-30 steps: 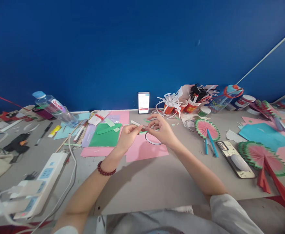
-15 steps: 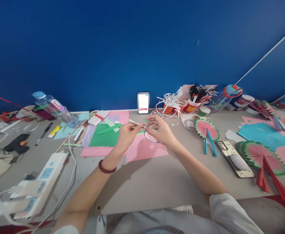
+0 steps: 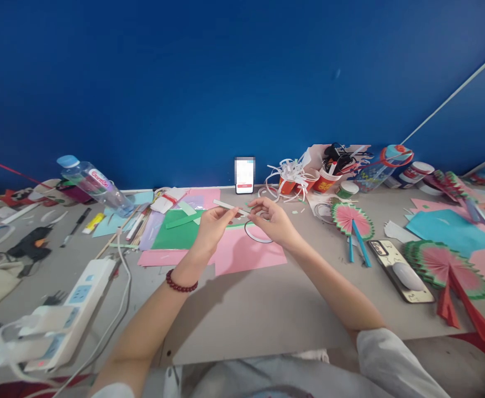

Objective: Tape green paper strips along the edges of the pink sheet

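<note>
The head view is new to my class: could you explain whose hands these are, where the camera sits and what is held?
There is no machine: a person works with bare hands. The camera, worn on that person's head, looks forward and down. The left hand pinches a pale strip; the right hand's fingertips meet it farther along. On the table lie pink paper, a green sheet and, to the right, pleated fans.

Left hand [image 3: 212, 225] and right hand [image 3: 275, 221] pinched close together, forearms [image 3: 147, 326] slanting from seven and four o'clock.
</note>
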